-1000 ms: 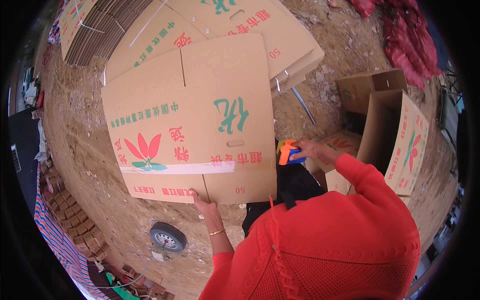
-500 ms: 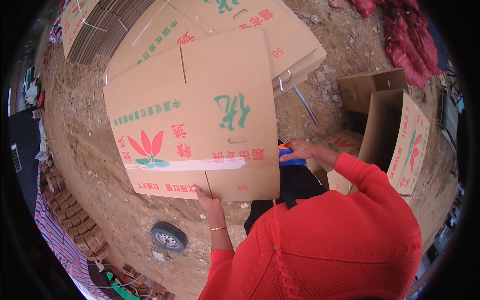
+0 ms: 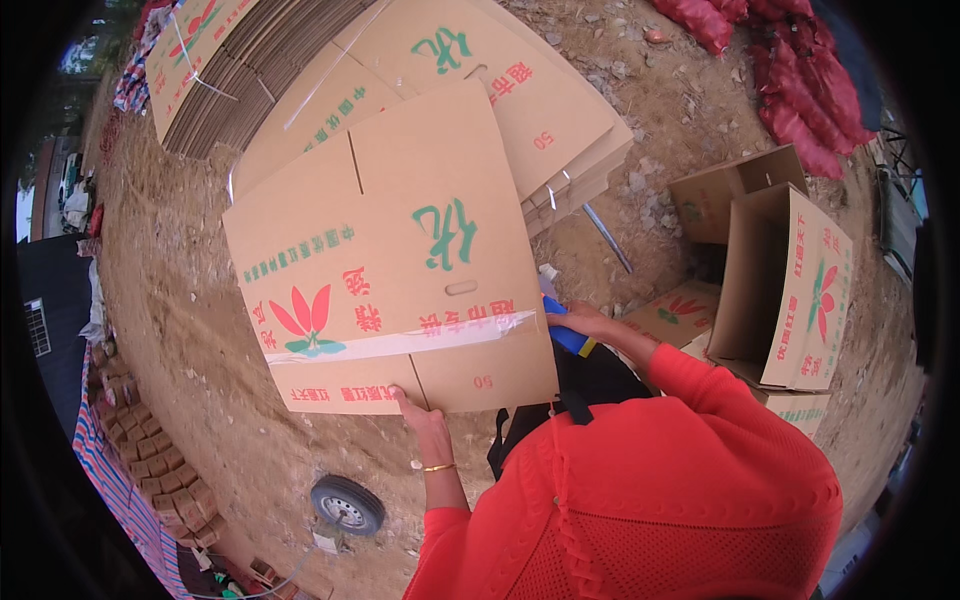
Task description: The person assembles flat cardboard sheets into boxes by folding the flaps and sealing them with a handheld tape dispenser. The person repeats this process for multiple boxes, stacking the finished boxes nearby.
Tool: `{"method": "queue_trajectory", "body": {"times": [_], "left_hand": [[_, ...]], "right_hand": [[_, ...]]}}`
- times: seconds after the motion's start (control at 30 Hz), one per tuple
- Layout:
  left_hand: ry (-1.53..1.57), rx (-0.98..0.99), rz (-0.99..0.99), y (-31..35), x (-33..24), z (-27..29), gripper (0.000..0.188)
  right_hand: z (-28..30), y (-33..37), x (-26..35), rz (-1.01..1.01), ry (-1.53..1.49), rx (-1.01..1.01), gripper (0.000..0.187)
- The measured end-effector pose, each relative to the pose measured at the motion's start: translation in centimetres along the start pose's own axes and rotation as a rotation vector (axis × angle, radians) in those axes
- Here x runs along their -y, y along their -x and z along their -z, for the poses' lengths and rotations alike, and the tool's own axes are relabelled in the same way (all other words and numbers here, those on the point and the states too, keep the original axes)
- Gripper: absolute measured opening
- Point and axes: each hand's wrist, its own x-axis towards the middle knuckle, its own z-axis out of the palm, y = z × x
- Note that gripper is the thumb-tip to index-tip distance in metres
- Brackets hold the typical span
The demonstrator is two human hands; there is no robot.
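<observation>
I judge the flattened carton (image 3: 395, 265) light and stiffish, best held where the left hand (image 3: 424, 420) pinches its near edge, the right hand (image 3: 582, 319) gripping a blue tape dispenser (image 3: 572, 342).

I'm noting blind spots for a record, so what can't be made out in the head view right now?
All in the head view:
- Left hand: fingers past the thumb, hidden under the flat carton.
- Blue-and-yellow tool: partly covered by the right hand.
- Open box: deeper inside, hidden by its printed side and shadow.
- Bundled cartons: cut off by the top edge.
</observation>
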Motion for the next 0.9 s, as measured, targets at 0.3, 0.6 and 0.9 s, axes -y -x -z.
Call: {"method": "queue_trajectory", "body": {"times": [0.3, 0.6, 0.9], "left_hand": [[0.037, 0.026, -0.078, -0.8, 2.6, -0.6, 0.072], [0.187, -0.054, -0.071, 1.4, 0.2, -1.5, 0.063], [0.241, -0.106, -0.134, 0.6, -0.1, -0.6, 0.047]], "right_hand": [[-3.3, -2.1, -0.8, 0.527, 0.304, 0.092, 0.050], [3.7, 6.3, 4.7, 0.266, 0.870, -0.246, 0.059], [17.0, 2.6, 20.3, 0.637, 0.867, -0.987, 0.058]]}}
